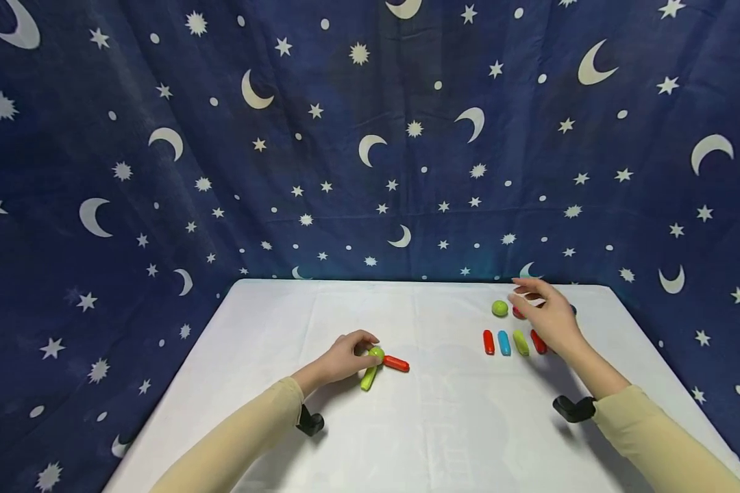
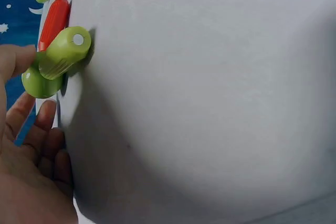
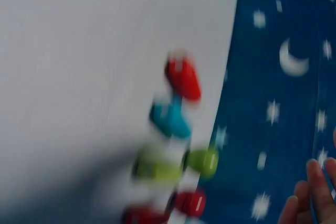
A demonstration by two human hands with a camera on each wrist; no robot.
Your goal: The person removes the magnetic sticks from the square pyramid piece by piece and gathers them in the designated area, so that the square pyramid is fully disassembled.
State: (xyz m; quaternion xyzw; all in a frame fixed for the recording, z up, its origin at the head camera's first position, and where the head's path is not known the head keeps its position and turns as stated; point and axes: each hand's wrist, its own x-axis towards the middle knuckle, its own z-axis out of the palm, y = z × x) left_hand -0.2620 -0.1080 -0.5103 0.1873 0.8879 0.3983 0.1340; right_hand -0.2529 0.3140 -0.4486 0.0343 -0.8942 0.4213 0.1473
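Note:
My left hand point(image 1: 345, 357) pinches a green ball point(image 1: 376, 353) between thumb and fingers. A green rod point(image 1: 368, 378) and a red rod point(image 1: 397, 363) lie against that ball, pointing different ways; in the left wrist view the green rod point(image 2: 67, 51) is nearest the camera. Over on the right, my right hand point(image 1: 550, 316) hovers with its fingers loosely extended, holding nothing visible. Close to its fingertips are another green ball point(image 1: 499, 308) and a red ball point(image 1: 518, 312), partly hidden by the hand. A dark blue ball point(image 1: 573, 310) peeks out behind it.
Below those balls stands a row of short rods: red point(image 1: 488, 342), blue point(image 1: 504, 343), green point(image 1: 521, 343) and another red point(image 1: 538, 342). A white cloth covers the table point(image 1: 432, 424). The dark blue curtain point(image 1: 345, 137) with moons and stars hangs behind its far edge.

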